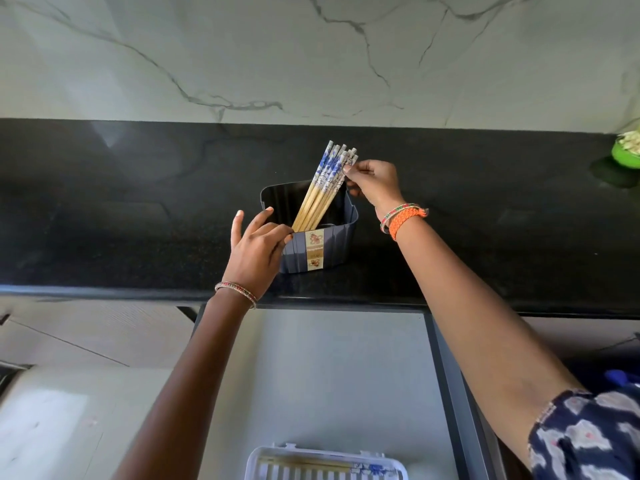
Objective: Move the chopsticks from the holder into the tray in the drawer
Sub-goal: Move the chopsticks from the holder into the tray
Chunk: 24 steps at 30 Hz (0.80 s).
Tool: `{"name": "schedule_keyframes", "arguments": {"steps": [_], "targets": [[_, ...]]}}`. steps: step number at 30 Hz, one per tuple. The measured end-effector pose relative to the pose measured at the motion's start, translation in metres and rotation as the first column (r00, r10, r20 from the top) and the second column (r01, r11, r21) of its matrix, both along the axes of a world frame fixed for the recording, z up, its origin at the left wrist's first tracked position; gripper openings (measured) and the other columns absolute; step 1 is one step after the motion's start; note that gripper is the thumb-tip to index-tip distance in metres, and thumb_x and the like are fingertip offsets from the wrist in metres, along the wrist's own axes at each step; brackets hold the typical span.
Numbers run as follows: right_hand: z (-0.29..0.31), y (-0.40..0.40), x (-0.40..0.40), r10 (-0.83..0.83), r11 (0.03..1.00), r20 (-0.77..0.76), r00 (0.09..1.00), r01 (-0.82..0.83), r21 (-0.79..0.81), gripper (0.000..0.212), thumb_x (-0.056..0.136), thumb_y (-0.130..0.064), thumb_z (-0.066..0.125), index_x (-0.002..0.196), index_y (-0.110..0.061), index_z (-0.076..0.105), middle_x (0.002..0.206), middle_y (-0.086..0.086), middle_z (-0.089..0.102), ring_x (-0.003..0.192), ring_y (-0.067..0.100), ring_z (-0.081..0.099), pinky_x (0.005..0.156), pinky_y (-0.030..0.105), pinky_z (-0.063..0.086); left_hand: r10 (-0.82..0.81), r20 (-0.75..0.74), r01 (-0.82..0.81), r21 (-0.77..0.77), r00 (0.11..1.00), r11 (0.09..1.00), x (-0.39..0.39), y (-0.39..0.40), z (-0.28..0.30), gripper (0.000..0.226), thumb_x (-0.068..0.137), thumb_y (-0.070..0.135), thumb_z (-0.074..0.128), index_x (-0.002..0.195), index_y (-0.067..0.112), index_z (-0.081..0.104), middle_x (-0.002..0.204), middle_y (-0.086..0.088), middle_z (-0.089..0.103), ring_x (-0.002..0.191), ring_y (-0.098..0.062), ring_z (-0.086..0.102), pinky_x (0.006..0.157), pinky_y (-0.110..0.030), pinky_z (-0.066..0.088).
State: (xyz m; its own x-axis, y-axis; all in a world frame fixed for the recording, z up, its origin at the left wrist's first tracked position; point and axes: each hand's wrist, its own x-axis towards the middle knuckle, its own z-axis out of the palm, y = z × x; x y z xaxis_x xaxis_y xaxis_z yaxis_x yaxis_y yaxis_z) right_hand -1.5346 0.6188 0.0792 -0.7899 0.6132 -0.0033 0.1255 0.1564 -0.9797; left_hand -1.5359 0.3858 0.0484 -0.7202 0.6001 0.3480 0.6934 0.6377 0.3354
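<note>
A dark blue ribbed holder (334,244) stands on the black countertop near its front edge. Several wooden chopsticks (323,187) with blue-and-white patterned tops lean out of it towards the back right. My right hand (372,181) pinches the patterned top of a chopstick at the right of the bunch. My left hand (258,251) rests against the holder's left front rim, with its thumb and forefinger spread. Below, in the open drawer (339,368), a white tray (323,462) at the bottom edge holds a few chopsticks lying flat.
The black countertop (121,220) runs the full width, backed by a white marble wall. A green bowl (627,152) sits at the far right. The drawer's dark side rail (457,393) runs along its right. Pale cabinet fronts lie to the left.
</note>
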Motion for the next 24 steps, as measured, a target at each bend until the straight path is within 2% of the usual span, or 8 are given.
{"name": "schedule_keyframes", "arguments": {"steps": [2,4,7,12,15,18,21,24], "targets": [[0.001,0.000,0.000,0.008,1.000,-0.001,1.000,-0.008,-0.013,0.012,0.089,-0.013,0.063,0.077,-0.013,0.063,0.077,0.002,0.066,0.067,0.008,0.061,0.058,0.019,0.051,0.001,0.019,-0.001,0.010,1.000,1.000,0.001,0.001,0.000,0.025,0.096,0.017,0.043,0.109,0.013,0.064,0.114,-0.007,0.068,0.137,-0.029,0.036,0.117,-0.047,0.001],[0.001,0.000,0.001,0.011,1.000,-0.006,1.000,-0.011,-0.029,0.008,0.089,-0.014,0.062,0.090,-0.005,0.063,0.084,0.006,0.067,0.069,0.009,0.062,0.059,0.020,0.052,0.001,0.043,-0.002,0.017,0.999,1.000,0.002,0.002,0.000,0.025,0.096,0.017,0.043,0.109,0.012,0.064,0.116,-0.008,0.067,0.138,-0.029,0.034,0.118,-0.046,0.006],[0.005,-0.001,0.002,0.034,0.999,0.009,0.999,-0.033,-0.021,0.023,0.089,-0.015,0.063,0.105,0.002,0.063,0.092,0.009,0.067,0.068,0.008,0.062,0.061,0.021,0.053,-0.017,0.068,0.015,0.029,0.998,0.999,0.003,0.002,0.001,0.024,0.095,0.017,0.045,0.108,0.009,0.064,0.114,-0.011,0.067,0.138,-0.031,0.034,0.116,-0.047,0.018],[0.010,-0.001,0.005,-0.001,1.000,0.026,1.000,0.002,-0.010,0.023,0.088,-0.009,0.064,0.104,0.007,0.064,0.091,0.015,0.067,0.065,0.012,0.062,0.065,0.027,0.056,-0.016,0.108,0.013,0.028,0.994,1.000,0.003,0.002,0.003,0.023,0.095,0.016,0.046,0.106,0.008,0.064,0.111,-0.012,0.068,0.138,-0.030,0.034,0.112,-0.049,0.032],[0.014,-0.003,0.009,-0.019,0.999,0.018,1.000,0.020,-0.033,0.025,0.087,-0.006,0.064,0.108,0.007,0.062,0.101,0.021,0.069,0.076,0.019,0.067,0.068,0.027,0.058,-0.012,0.122,0.010,0.014,0.992,1.000,0.004,0.001,0.005,0.023,0.095,0.017,0.045,0.106,0.009,0.063,0.112,-0.011,0.068,0.138,-0.029,0.033,0.113,-0.049,0.031],[0.023,-0.004,0.015,-0.064,0.997,-0.031,0.997,0.063,-0.038,0.042,0.086,-0.005,0.066,0.124,-0.003,0.050,0.105,0.017,0.066,0.085,0.020,0.068,0.064,0.022,0.059,-0.014,0.129,0.015,-0.006,0.992,1.000,0.003,0.001,0.006,0.022,0.095,0.017,0.045,0.106,0.009,0.063,0.114,-0.012,0.067,0.139,-0.029,0.032,0.114,-0.050,0.029],[0.037,-0.004,0.022,-0.085,0.994,-0.097,0.992,0.091,0.055,0.055,0.085,-0.002,0.065,0.134,-0.012,0.043,0.091,0.010,0.065,0.074,0.013,0.067,0.052,0.012,0.055,-0.016,0.136,0.020,-0.027,0.991,0.999,0.003,0.001,0.009,0.023,0.096,0.017,0.044,0.108,0.010,0.063,0.118,-0.011,0.066,0.140,-0.029,0.031,0.116,-0.048,0.021],[0.050,-0.005,0.030,-0.087,0.972,-0.148,0.985,0.116,0.202,0.042,0.086,-0.002,0.064,0.126,-0.009,0.053,0.094,0.017,0.068,0.075,0.017,0.068,0.051,0.011,0.054,-0.021,0.158,0.024,-0.020,0.987,0.999,0.007,0.001,0.017,0.026,0.096,0.020,0.043,0.116,0.014,0.058,0.129,-0.008,0.059,0.138,-0.027,0.034,0.117,-0.047,0.014]]}}
